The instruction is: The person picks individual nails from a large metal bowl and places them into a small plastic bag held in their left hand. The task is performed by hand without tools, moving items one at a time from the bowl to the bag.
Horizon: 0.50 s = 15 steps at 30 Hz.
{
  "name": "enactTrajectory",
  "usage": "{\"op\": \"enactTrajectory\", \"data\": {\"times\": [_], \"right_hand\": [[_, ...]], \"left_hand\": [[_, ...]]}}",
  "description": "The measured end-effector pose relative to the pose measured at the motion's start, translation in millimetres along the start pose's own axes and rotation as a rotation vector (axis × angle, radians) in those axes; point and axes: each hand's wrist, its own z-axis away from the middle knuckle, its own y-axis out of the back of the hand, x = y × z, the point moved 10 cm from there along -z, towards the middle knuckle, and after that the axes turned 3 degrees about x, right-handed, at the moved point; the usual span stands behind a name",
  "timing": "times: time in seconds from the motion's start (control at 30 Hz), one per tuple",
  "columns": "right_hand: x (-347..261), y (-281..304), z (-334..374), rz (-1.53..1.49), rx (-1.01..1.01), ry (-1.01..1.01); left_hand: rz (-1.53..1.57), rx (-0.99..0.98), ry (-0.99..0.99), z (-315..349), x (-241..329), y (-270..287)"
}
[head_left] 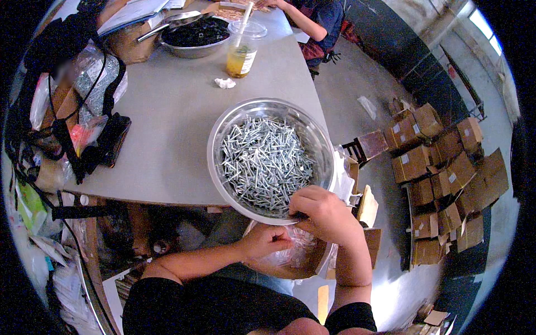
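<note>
A steel bowl (216, 181) full of loose silvery screws (265, 162) stands at the table's near right corner. My right hand (321, 212) reaches over the bowl's near right rim, its curled fingers down at the edge of the screws; the fingertips are hidden. Just below the bowl's near rim is my left hand (265, 243), fingers curled in, and what it holds, if anything, cannot be made out. Beneath both hands a clear plastic bag (287, 254) lines an open cardboard box (318, 262).
A plastic cup with a straw (241, 58) and a crumpled tissue (225, 83) stand beyond the bowl. Farther back is a basin of dark pieces (195, 47). Bags and a black pouch (114, 139) crowd the left edge. Stacked cartons (435, 178) fill the right; another person's arm (304, 19) rests at the far end.
</note>
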Motion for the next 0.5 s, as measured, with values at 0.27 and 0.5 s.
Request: {"op": "enactTrajectory", "data": {"times": [0.27,0.5], "right_hand": [[5.4,15.6,9.7,-0.183,0.051,0.064],[19.0,22.4,7.1,-0.254,0.108,0.02]], "left_hand": [[0.2,0.125,-0.247,-0.4,22.7,6.8],[0.375,-0.041,-0.084,-0.6,11.0,-4.8]]}}
